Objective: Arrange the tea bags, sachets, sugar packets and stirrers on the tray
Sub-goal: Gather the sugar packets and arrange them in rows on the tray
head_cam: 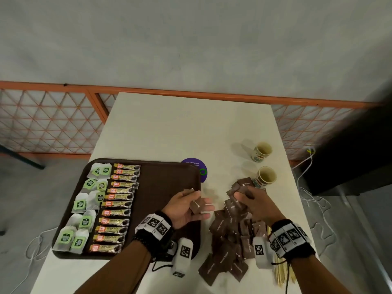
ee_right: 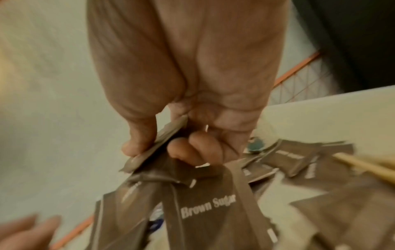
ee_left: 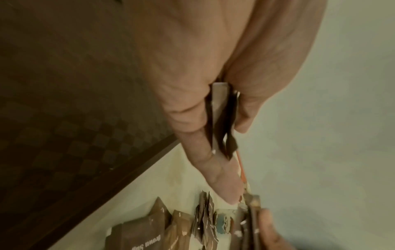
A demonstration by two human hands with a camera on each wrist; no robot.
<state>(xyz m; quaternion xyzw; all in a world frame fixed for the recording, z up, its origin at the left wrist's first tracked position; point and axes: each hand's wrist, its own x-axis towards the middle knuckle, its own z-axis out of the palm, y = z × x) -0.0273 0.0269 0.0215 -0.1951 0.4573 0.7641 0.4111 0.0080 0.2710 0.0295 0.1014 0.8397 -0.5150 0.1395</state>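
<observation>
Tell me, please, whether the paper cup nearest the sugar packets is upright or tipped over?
Upright: the nearer paper cup stands on the table with its round mouth facing up, beside the brown sugar packets. Its inside looks empty.

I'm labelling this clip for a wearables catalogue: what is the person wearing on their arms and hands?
Both hands, left and right, are bare, and the forearms have no sleeves. Each wrist carries a black band with white blocks printed with black square-pattern markers. A white marker-tagged unit hangs under each wrist, and thin black cords trail from them.
</observation>
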